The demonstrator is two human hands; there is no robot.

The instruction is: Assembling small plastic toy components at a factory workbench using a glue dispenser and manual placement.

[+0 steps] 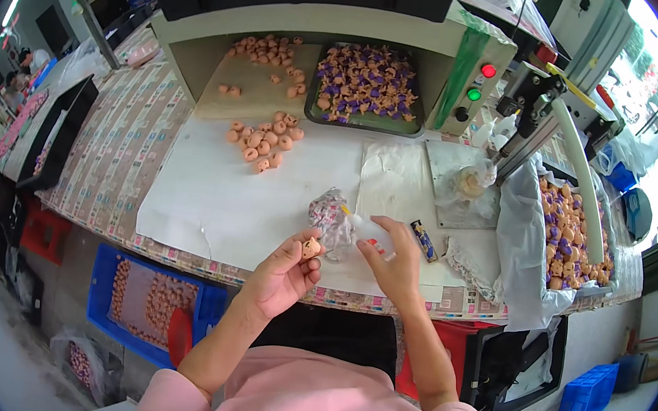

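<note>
Between the thumb and fingers of my left hand is a small peach doll head with dark marks on its face. My right hand grips a white squeeze bottle with a yellow tip. The tip points left, over a crumpled, speckled wad of plastic on the worktable. Farther back lie several loose doll heads on white paper. A dark tray behind them holds many small peach and purple figure parts. Right of my right hand lies a dark blue-and-yellow packet.
A box-like machine housing with lit red and green buttons spans the back. At right stand a press over a metal plate and a lined bin of assembled figures. A blue crate sits below, left.
</note>
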